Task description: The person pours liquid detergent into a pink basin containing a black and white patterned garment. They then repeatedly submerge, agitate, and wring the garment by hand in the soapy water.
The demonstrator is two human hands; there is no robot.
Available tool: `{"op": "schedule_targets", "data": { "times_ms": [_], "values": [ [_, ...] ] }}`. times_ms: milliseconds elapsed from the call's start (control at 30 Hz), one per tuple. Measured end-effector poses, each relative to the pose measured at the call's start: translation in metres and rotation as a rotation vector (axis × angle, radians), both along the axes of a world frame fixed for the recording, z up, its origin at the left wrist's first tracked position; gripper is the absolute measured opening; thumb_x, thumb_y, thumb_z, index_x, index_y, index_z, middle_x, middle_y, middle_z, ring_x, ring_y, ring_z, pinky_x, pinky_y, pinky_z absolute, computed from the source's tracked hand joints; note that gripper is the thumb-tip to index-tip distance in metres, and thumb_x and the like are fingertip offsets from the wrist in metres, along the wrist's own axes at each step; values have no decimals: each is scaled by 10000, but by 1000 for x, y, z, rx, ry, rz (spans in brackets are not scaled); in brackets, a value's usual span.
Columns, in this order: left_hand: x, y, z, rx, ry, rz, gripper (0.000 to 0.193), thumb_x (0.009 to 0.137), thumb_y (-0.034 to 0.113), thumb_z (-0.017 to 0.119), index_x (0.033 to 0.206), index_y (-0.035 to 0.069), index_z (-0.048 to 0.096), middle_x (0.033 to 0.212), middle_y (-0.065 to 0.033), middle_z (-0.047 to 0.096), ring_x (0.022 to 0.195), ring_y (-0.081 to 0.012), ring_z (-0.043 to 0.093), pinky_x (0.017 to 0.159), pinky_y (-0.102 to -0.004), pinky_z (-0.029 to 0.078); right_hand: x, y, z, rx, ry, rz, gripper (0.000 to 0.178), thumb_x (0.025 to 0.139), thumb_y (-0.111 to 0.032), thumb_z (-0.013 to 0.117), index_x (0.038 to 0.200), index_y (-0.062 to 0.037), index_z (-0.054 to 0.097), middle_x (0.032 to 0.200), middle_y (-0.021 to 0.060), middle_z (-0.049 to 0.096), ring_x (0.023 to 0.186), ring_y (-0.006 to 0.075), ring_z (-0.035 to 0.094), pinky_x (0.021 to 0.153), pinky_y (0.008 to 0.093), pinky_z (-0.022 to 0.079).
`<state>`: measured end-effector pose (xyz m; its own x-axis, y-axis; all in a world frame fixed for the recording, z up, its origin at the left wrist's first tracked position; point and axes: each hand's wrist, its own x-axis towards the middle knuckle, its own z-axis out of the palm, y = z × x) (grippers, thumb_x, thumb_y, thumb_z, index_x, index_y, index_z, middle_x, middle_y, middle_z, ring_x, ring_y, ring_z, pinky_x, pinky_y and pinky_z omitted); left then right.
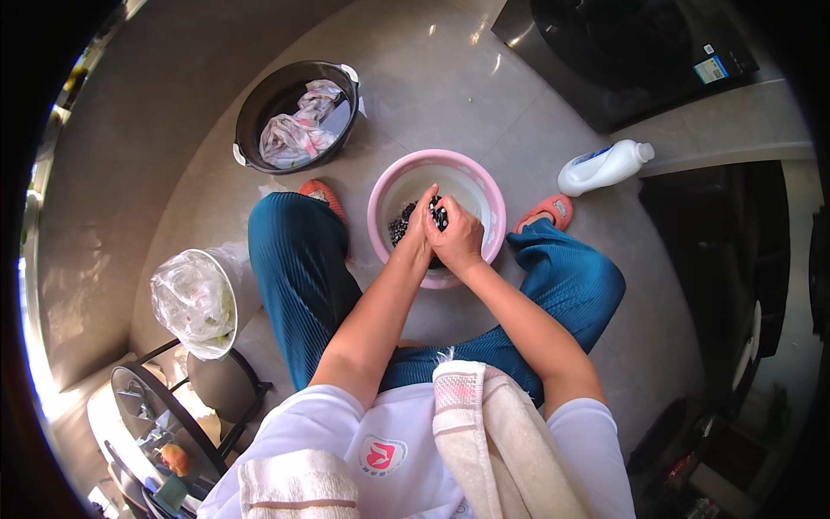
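Note:
Between my knees on the floor stands a pink-rimmed basin with water in it. Over its middle my left hand and my right hand press together around a black cloth with white dots. Part of that cloth hangs down to the left of my left hand, inside the basin. The right hand's fingers are curled over the bunched fabric. My left hand lies against it with the thumb side up, and its fingers are mostly hidden.
At the upper left a dark tub holds wet whitish-pink fabric. A white bottle lies to the right by my slipper. On the left are a bag-lined bin and a black-framed rack. A dark appliance stands upper right.

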<state>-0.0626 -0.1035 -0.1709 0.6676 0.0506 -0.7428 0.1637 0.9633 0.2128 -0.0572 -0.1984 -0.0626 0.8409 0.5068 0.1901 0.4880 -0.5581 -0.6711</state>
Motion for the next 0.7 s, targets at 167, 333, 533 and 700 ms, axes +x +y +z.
{"op": "schedule_targets", "data": {
  "times_ms": [167, 333, 533, 700],
  "values": [
    [0, -32, 8, 73, 75, 5, 356, 988, 359, 590, 1076, 31, 698, 919, -96, 722, 781, -265, 695, 728, -420, 570, 50, -8, -44, -192, 162, -367, 343, 887, -392, 680, 1008, -72, 657, 875, 220, 724, 833, 450, 695, 734, 541, 530],
    [0, -17, 4, 124, 125, 33, 293, 991, 322, 570, 1015, 56, 691, 889, -92, 744, 730, -249, 727, 682, -431, 617, 47, -7, -47, -94, 371, -329, 363, 902, -397, 674, 1031, -60, 633, 963, 221, 728, 928, 441, 688, 803, 510, 525],
    [-4, 12, -19, -31, 67, -13, 337, 964, 416, 638, 927, 82, 654, 838, -109, 685, 703, -264, 692, 676, -434, 607, -13, 4, -13, 24, 150, 75, 273, 861, -297, 739, 989, -95, 606, 1021, 147, 577, 920, 381, 628, 762, 496, 512],
    [-3, -18, 3, 137, 65, -10, 235, 941, 296, 651, 985, 72, 708, 877, -90, 716, 711, -224, 694, 648, -399, 585, 26, -3, -30, -52, 177, -259, 321, 895, -319, 643, 1025, -26, 664, 1000, 236, 703, 918, 452, 666, 778, 520, 521]
  ]
}}
